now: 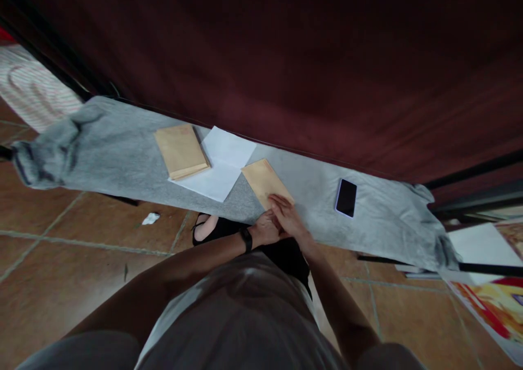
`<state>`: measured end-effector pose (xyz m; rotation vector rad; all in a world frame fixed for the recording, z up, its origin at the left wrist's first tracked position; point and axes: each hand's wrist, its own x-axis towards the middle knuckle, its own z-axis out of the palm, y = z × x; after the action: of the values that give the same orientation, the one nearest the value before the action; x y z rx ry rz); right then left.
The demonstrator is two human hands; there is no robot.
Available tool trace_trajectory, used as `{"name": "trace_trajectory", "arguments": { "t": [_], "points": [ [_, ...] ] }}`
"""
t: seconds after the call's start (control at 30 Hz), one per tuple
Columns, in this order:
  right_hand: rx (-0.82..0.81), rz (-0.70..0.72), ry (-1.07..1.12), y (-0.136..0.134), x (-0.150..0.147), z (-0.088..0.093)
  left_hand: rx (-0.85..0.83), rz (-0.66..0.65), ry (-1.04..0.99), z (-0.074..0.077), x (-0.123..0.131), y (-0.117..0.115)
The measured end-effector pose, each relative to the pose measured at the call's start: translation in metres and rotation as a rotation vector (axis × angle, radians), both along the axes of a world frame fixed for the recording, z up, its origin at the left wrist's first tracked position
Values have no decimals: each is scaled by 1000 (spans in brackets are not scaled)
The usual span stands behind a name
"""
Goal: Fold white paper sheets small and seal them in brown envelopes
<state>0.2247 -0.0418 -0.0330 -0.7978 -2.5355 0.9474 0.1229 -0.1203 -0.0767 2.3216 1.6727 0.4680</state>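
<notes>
Right of the white sheet (pixel 223 171), left hand (pixel 266 229) and right hand (pixel 285 216), finger grip indeterminable, apparently process one envelope (pixel 262 178); leftward stack (pixel 181 149) has unclear status.

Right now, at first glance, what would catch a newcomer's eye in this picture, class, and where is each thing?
The dark red backdrop dominates the top, above a long grey cloth. Near the middle, the left hand and right hand meet at the near end of a tan envelope. A dark-screened phone stands out to their right, on the cloth.
</notes>
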Motion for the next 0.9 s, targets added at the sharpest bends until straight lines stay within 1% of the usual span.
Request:
{"name": "trace_trajectory", "arguments": {
  "t": [0.07,0.17,0.23,0.33,0.43,0.57,0.7,0.8,0.9],
  "points": [
    [61,88,-101,4,-8,-1,19,-18,-16,2,0,-4],
    [146,170,-198,10,-19,-6,72,-2,-33,5,0,-7],
    [192,192,-237,14,-27,-10,67,11,-25,5,0,-8],
    [239,190,-282,21,-41,-14,25,19,11,1,0,-7],
    [261,154,-314,26,-57,-15,48,12,21,-2,0,-6],
    [279,88,-309,33,-77,-17,117,-1,-16,0,-2,-5],
    [293,4,-313,40,-94,-20,123,-14,-30,-1,-3,-4],
    [293,-74,-332,43,-102,-25,133,-16,-20,-5,-2,-4],
    [297,-141,-324,43,-102,-29,153,-6,-34,-6,-3,-5]
  ]
}}
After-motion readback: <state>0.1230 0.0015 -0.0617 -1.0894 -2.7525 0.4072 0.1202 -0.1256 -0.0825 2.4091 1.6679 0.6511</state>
